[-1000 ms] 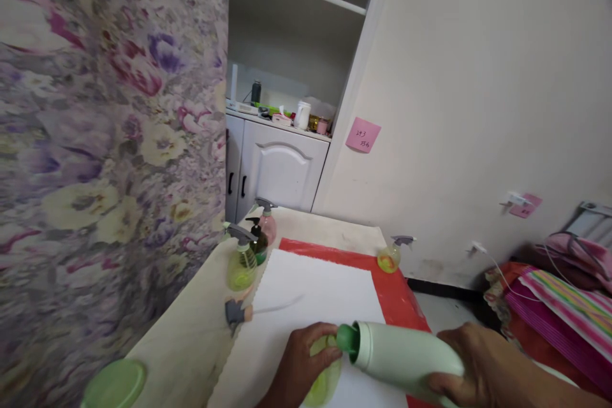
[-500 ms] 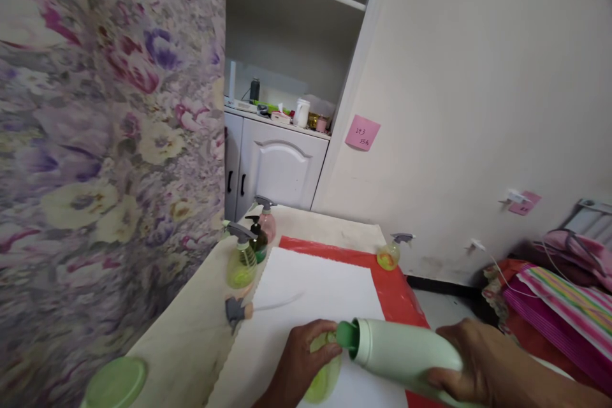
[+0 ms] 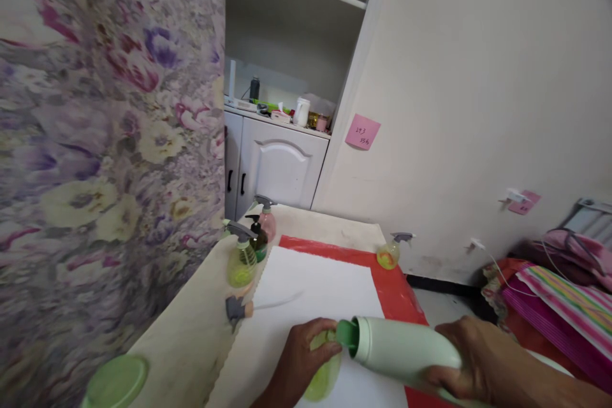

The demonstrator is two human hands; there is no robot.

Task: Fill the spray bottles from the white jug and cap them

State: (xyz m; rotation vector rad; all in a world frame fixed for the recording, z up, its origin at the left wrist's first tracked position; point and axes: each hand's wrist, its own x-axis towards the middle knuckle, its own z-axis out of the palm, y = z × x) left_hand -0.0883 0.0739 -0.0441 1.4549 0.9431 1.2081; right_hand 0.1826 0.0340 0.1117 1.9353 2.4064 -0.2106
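My left hand [image 3: 306,357] is closed around the neck of a yellow-green translucent spray bottle body [image 3: 325,377] that has no spray head on it. My right hand [image 3: 471,357] grips a pale green bottle [image 3: 401,347], tilted nearly level. Its darker green spout [image 3: 347,334] meets the neck of the yellow-green bottle by my left fingertips; any liquid passing between them is too small to make out. A loose grey spray head [image 3: 238,309] with a thin tube lies left of my left hand, its tube reaching over the white sheet [image 3: 315,274].
On the table's left stand a yellow-green spray bottle [image 3: 241,264], a dark green pump bottle [image 3: 259,239] and a pink spray bottle [image 3: 268,222]. Another spray bottle [image 3: 388,255] stands on the red sheet [image 3: 401,296] at right. A green lid [image 3: 117,381] is at near left.
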